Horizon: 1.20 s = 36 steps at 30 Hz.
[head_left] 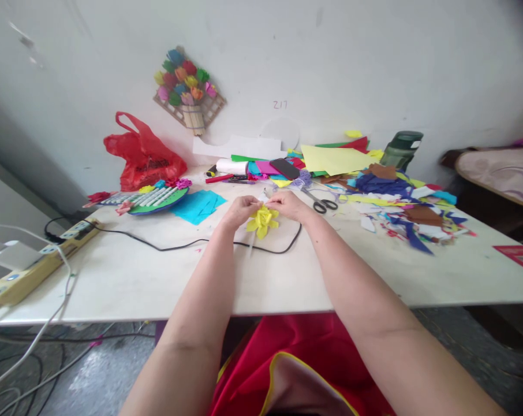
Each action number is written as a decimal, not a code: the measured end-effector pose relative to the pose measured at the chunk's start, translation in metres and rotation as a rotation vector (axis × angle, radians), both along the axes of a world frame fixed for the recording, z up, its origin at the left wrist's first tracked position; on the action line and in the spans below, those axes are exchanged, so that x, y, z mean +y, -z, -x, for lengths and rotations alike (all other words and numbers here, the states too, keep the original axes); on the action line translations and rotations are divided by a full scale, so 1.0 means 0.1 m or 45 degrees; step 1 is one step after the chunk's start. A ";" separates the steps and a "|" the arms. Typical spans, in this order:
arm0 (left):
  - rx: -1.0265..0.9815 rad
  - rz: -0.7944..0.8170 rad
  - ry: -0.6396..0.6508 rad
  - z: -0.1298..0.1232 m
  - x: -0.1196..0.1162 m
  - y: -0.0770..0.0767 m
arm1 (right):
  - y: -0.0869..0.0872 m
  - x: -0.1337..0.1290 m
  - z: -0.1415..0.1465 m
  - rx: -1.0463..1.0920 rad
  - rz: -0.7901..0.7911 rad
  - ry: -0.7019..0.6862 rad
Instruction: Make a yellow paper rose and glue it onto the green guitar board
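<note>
Pinching at far edge of yellow flower (264, 221) with left hand (243, 209) and right hand (288, 204); can't make out exact grip. Press lightly, sparing near petals (266, 231).

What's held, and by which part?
Yellow paper flower, pinched at its far edge by left hand and right hand; exact petals unclear.

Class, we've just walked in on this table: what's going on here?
A person's left hand and right hand are close together over the white table, at the top edge of a yellow flower. Exactly what each pinches is too small to tell. Scissors lie near the right hand; blue sheets lie leftward, coloured scraps rightward.
</note>
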State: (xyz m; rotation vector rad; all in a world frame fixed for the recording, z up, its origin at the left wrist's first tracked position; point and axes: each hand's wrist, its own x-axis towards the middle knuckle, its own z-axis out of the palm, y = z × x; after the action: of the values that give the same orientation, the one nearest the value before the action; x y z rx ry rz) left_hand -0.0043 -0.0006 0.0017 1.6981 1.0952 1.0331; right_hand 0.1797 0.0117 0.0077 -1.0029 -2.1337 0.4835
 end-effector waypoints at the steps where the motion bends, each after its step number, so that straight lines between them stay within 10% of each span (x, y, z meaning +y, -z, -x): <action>1: -0.018 0.012 0.002 0.00 0.00 0.00 | 0.01 0.01 0.00 -0.004 -0.018 0.019; 13: -0.281 0.196 0.083 0.02 0.04 0.06 | 0.07 0.07 0.04 -0.011 -0.215 0.073; 36: -0.023 0.010 0.006 0.03 0.02 0.04 | 0.02 0.04 -0.07 0.079 -0.029 -0.127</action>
State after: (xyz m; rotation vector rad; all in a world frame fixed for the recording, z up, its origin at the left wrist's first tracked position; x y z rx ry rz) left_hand -0.0077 0.0017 -0.0026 1.6815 1.0821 1.0383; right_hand 0.1862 0.0157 0.0056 -0.8610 -2.1366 0.5310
